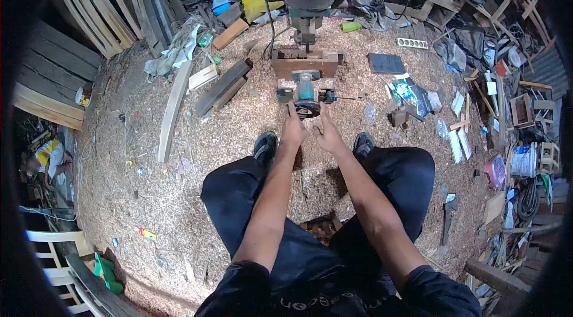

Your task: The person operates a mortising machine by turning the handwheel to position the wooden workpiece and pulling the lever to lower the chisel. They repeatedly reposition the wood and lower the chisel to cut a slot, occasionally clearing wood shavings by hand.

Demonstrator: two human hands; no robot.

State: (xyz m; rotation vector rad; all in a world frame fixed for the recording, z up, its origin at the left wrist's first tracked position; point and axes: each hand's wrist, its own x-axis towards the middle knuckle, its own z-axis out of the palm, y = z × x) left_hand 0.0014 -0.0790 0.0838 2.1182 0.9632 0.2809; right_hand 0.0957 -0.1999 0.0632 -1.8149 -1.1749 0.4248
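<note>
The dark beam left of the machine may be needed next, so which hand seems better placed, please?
Probably the left hand, left of the handwheel and nearer the dark beam; the right hand, opposite, would have to reach across.

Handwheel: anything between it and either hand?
Nothing visible. The left hand and right hand reach opposite sides of the handwheel and appear to touch it. The wooden block lies beyond the wheel, not between.
</note>
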